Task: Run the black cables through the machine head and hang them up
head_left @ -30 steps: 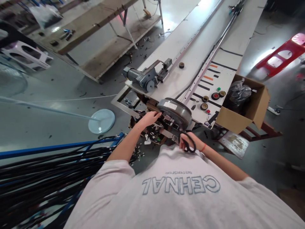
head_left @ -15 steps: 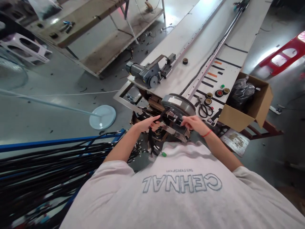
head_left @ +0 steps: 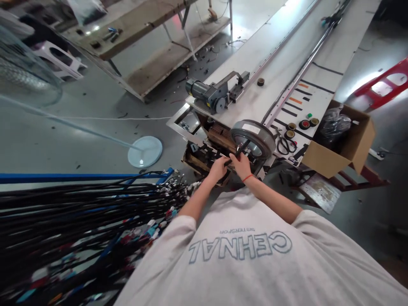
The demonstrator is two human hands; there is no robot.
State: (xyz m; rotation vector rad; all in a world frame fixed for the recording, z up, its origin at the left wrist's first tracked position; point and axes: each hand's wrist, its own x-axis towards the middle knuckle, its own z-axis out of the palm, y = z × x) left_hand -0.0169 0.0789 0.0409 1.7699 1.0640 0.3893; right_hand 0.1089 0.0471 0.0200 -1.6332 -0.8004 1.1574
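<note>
A workshop floor of grey, strewn with small scraps, surrounds a long white counter that runs away from the person. At its near end sits a round grey drum with a white label, and a black cable bundle stretches from the drum's near side to the person's 2 hands. The left hand has its fingers closed around the lower end of the bundle; the right hand, just beside it and closer to the drum, grips the same bundle between thumb and fingers.

Left of the drum, a grey motor is mounted on the counter. To the right lie black-handled scissors, near 2 tape rolls, a red button and a green button. Farther right stands an open cardboard box holding a clear plastic bag. Many black cables hang along a blue rack at the person's left; a red stool stands well apart, at the far right.
</note>
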